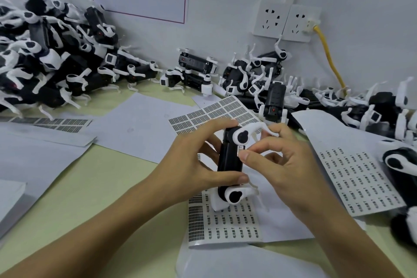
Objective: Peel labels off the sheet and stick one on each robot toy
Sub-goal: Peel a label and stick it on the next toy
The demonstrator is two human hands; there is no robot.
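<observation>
The black-bodied robot toy with white plastic legs (pixel 230 160) is held over the pale green table's (pixel 94 187) near middle, long axis running toward the back wall, tilted slightly right. Loose paper all round, toy piles along the back and right edges, so room's tight. Left hand (pixel 191 165) grips the body; right hand (pixel 282 160) pinches a small white label (pixel 241 149) against its side, above the printed label sheet (pixel 228 221).

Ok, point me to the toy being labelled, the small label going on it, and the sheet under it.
robot toy (pixel 229 160), head view, on its black body.
label (pixel 241 149), head view, on the white sticker beside the right thumb.
label sheet (pixel 230 221), head view, on its printed rows.
</observation>
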